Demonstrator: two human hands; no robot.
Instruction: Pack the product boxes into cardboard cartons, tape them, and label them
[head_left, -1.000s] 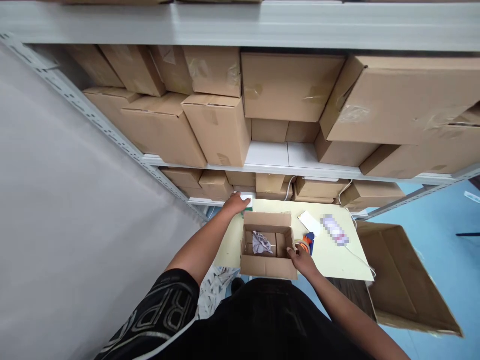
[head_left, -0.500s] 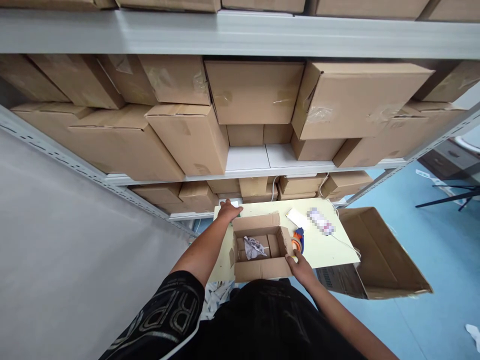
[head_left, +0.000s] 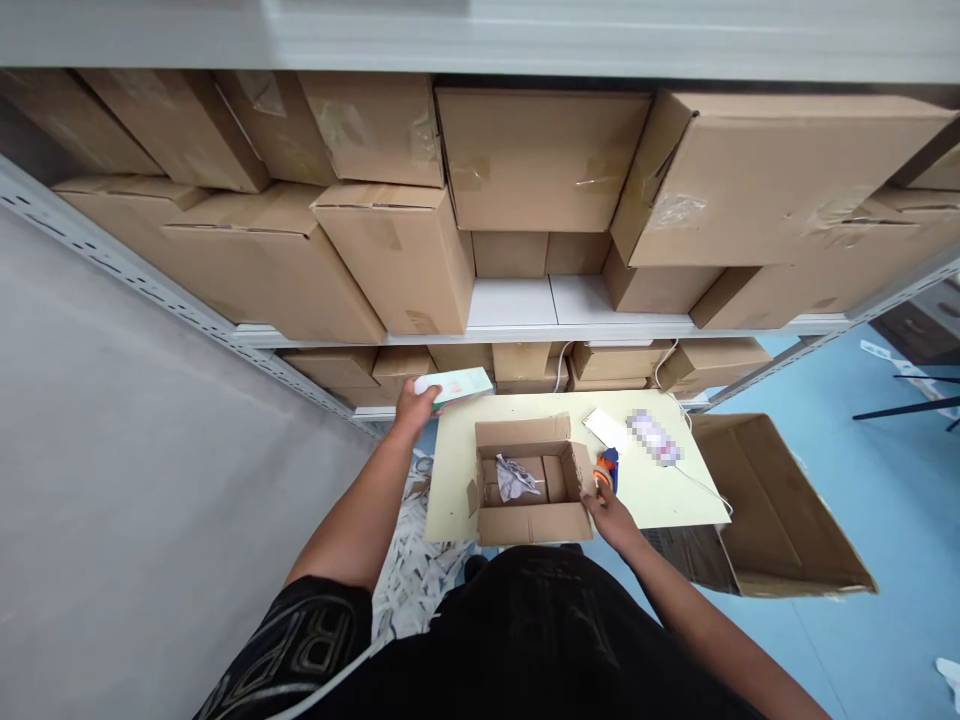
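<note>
A slim white-and-green carton (head_left: 457, 385) is hanging over the far left corner of the desk (head_left: 660, 508), in the left hand (head_left: 415, 408). That grip is pinching its left end, the thumb lying on top and most of the fingers hiding beneath; the print on the carton is blurring too much to read. Lower down, a heap of paper strips (head_left: 420, 548) is disappearing partly behind the left arm and the black shirt. The right hand (head_left: 611, 517) is gripping the right end of an open cardboard box (head_left: 534, 524) near its front corner and partly covering a tape dispenser (head_left: 610, 466). Farther right, pixelation is masking an item (head_left: 654, 438), and the desk is cutting off part of a big brown carton (head_left: 787, 510).

As for materials, the slim carton is showing smooth, flat faces, while the strips are lying in a loose tangle. Creased greyish paper (head_left: 515, 479) is sitting inside the plain brown box, whose flaps are spreading outward. The dispenser is showing orange and blue, a flat white rectangle (head_left: 606, 430) is lying beyond it, and the desk is presenting a smooth, pale yellow top.
</note>
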